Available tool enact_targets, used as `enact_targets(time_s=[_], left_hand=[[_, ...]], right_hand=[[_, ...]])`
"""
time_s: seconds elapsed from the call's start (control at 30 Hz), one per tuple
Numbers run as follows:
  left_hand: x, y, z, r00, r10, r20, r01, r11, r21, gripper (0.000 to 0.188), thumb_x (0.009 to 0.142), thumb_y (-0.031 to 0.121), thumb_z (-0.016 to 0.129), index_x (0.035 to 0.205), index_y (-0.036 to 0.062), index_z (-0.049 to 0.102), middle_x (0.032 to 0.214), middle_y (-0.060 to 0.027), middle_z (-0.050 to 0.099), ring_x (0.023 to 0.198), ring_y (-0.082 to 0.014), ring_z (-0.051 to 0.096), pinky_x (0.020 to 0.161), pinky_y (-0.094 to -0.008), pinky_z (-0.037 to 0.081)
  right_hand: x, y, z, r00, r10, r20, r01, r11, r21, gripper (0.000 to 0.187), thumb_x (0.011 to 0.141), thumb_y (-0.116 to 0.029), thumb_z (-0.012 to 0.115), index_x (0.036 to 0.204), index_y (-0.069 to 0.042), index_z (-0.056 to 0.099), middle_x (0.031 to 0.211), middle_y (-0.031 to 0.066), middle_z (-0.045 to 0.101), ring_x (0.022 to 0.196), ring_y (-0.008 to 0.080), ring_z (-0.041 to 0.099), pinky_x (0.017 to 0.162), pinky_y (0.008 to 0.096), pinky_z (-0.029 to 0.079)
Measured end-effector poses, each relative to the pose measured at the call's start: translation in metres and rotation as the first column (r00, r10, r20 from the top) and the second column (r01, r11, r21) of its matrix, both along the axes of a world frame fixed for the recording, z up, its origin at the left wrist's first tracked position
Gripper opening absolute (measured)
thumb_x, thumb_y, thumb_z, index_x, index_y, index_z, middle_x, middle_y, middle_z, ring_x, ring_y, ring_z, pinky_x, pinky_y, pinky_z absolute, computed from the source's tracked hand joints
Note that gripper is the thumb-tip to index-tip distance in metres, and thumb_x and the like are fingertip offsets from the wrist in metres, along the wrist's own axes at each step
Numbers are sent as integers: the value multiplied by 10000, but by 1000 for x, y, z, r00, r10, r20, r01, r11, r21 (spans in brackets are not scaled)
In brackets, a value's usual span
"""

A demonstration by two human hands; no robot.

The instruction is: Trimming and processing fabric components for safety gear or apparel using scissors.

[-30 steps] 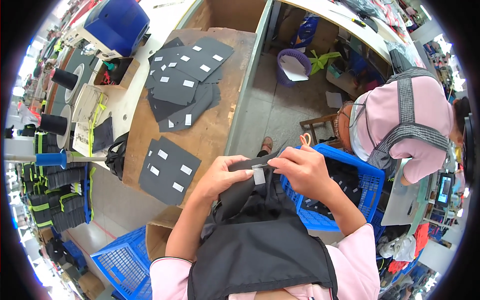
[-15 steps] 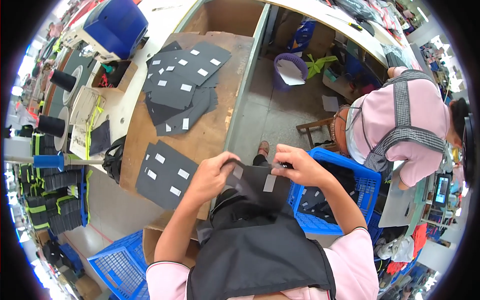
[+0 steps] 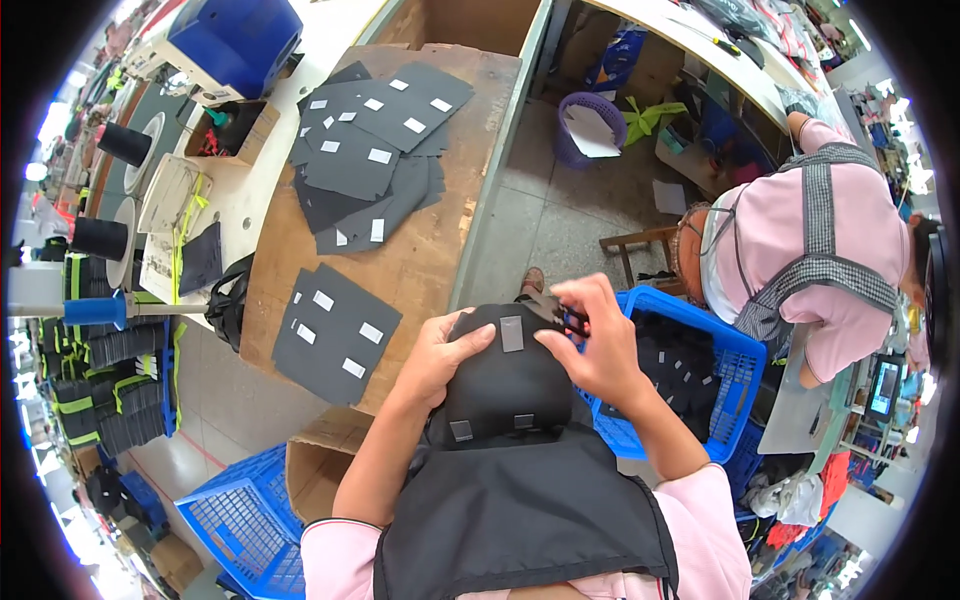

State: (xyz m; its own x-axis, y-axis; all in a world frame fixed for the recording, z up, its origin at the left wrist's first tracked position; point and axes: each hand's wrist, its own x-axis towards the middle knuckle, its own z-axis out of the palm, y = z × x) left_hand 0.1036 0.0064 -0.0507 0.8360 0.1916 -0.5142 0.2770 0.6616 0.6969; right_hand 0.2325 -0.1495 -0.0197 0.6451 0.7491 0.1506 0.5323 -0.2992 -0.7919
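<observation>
My left hand is closed on the left edge of a black fabric panel, its thumb lying on top. The panel bends over my lap and carries several small grey rectangular patches. At the panel's upper right edge, my right hand grips small dark thread snips, their blades pointing toward the panel. Whether the right fingers also touch the fabric is hard to see. Left of my hands, more dark panels with white patches lie on a brown wooden board. Farther back on it is a loose pile of similar panels.
A blue crate with dark pieces stands to my right; another blue crate and a cardboard box are at lower left. A co-worker in pink bends over at the right. A blue-and-white machine stands at far left.
The panel has turned and dropped onto my lap, with different patches facing up. My left thumb has moved onto it, and the snips in my right hand now show at its edge.
</observation>
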Motion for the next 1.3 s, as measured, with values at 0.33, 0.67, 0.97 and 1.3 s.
enact_targets(time_s=[0.33,0.67,0.97,1.3], left_hand=[[-1,1,8,1000,12,28,-11,999,-31,261,841,150,640,1033,-18,585,889,-49,623,756,-91,584,669,-222,485],[-2,1,8,1000,16,-8,-16,1000,-13,254,836,152,643,1020,-14,588,878,-52,626,740,-89,586,660,-223,490],[-1,12,-1,986,156,-51,-154,987,39,260,823,127,642,1030,-21,589,899,-68,630,761,-125,605,687,-252,503],[8,13,-12,743,665,75,-653,745,-136,323,868,162,604,1132,1,511,1035,-81,587,907,-176,580,778,-316,491]], right_hand=[[1,-1,-9,881,147,450,-188,981,47,280,656,-90,709,915,-82,602,743,48,521,580,216,522,518,299,402],[1,0,-3,890,196,411,-200,979,-33,265,640,-71,713,886,-79,612,735,42,526,591,210,522,524,295,402],[2,9,-21,991,-65,118,46,986,163,189,681,-5,686,845,-64,612,740,83,514,612,231,508,536,283,402],[-34,9,-68,-153,116,-981,402,915,46,92,872,-185,598,863,-106,551,558,-76,348,416,40,272,410,216,206]])
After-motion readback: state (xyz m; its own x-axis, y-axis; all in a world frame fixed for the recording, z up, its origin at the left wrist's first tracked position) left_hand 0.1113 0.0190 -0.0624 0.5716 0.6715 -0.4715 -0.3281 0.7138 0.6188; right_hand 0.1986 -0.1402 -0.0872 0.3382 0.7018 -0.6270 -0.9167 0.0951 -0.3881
